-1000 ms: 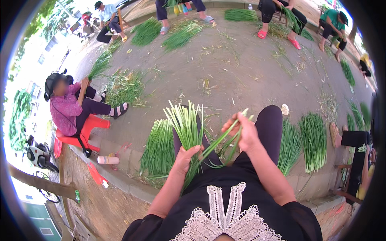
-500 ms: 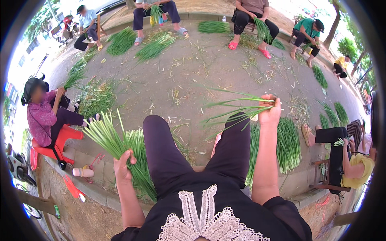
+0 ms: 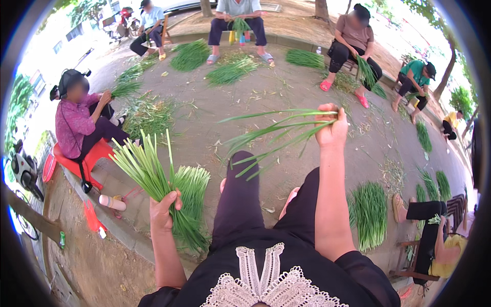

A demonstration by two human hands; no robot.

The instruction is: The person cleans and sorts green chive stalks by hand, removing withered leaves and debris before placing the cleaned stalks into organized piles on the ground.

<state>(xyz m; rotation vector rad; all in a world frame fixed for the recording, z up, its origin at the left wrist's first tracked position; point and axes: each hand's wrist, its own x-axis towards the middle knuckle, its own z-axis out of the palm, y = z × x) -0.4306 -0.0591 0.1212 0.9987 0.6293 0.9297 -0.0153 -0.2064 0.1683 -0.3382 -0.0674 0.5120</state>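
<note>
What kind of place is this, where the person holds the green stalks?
Probably an outdoor roadside work spot. People sit on low stools like the red stool on paved ground, piles of green stalks lie about, and tree trunks stand behind.

1. I see no labels, signs or screens around me.
2. The nearest thing to a package is a bottle (image 3: 112, 202), pale with a red end, lying on its side on the kerb (image 3: 125, 233) just left of my left hand's bunch.
</note>
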